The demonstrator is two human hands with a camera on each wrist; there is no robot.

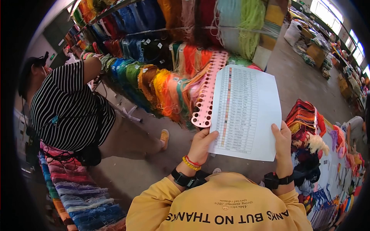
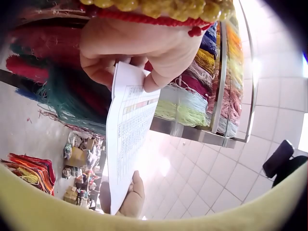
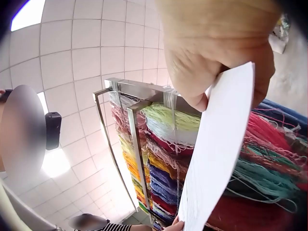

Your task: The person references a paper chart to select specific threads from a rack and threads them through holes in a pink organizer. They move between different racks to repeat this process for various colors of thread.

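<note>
A white printed sheet (image 1: 246, 111), covered by a table with a narrow column of coloured squares, is held up in front of the chest. My left hand (image 1: 203, 146) pinches its lower left edge, thumb on the printed face. At the right edge my right hand (image 1: 283, 140) grips the paper between thumb and fingers; the right wrist view shows this right hand (image 3: 216, 57) close up. A long pink card (image 1: 208, 92) with rows of round holes runs along the sheet's left side, partly behind it. Its lower end lies right at my left fingers.
Racks of coloured yarn hanks (image 1: 165, 88) stand ahead, with metal rails (image 3: 134, 154). A person in a striped shirt (image 1: 69, 107) stands at the left, near more hanks (image 1: 81, 192). At right, a table (image 1: 325, 173) bears yarn bundles (image 1: 304, 119).
</note>
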